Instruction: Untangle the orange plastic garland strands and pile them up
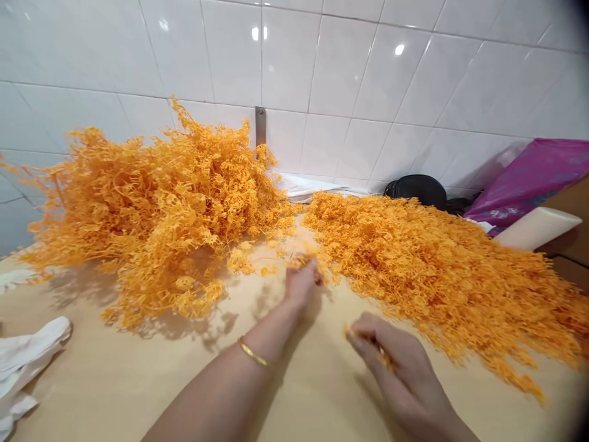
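Fingers (378, 326) of the right hand (407, 368) curl closed around orange bits (385, 359), while the left hand (301, 281), its grip too blurred to tell, reaches between bushy orange heap (184, 202) and flatter orange heap (442, 264), apparently set apart on the counter (317, 387) for easy access.

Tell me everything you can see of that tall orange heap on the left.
The tall orange heap is a loose, tangled mass of thin, frilly, branching strands, plant-like in look. It rests on the tan tabletop before the white tiled wall, with wispy ends spreading outward. Whether it touches the wall is hidden.
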`<state>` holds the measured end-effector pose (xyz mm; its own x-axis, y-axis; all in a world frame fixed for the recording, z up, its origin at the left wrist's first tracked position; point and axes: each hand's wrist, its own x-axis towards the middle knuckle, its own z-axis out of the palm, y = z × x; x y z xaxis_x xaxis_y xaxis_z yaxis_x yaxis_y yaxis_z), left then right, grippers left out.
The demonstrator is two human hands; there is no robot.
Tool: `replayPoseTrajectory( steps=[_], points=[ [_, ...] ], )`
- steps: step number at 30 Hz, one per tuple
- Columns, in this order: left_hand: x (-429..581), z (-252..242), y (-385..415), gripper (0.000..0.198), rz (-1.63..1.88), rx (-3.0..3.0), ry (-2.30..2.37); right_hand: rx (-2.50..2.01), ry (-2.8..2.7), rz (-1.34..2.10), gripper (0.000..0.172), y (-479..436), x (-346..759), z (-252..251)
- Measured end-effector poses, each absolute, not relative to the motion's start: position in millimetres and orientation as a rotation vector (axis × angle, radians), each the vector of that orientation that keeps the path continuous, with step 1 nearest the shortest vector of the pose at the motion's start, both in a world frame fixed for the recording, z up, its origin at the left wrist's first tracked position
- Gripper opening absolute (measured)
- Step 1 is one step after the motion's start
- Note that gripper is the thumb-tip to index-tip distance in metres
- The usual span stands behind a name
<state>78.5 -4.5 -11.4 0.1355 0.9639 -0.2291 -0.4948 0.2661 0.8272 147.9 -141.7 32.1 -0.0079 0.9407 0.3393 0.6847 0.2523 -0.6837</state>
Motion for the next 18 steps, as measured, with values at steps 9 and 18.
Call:
replayPoseTrajectory(
  steps=[9, 18],
  points=[
    [63.1, -13.7, 4.7, 0.04, 1.092, 0.911, 0.834, -2.018, -1.633, 0.248, 0.02, -115.1, 185.5, 9.4],
    [63.2, -13.2, 0.8, 0.033, 1.071, 0.854, 0.794, -2.001, -1.634, 0.166, 0.03, -95.6, 165.9, 11.1]
  ],
)
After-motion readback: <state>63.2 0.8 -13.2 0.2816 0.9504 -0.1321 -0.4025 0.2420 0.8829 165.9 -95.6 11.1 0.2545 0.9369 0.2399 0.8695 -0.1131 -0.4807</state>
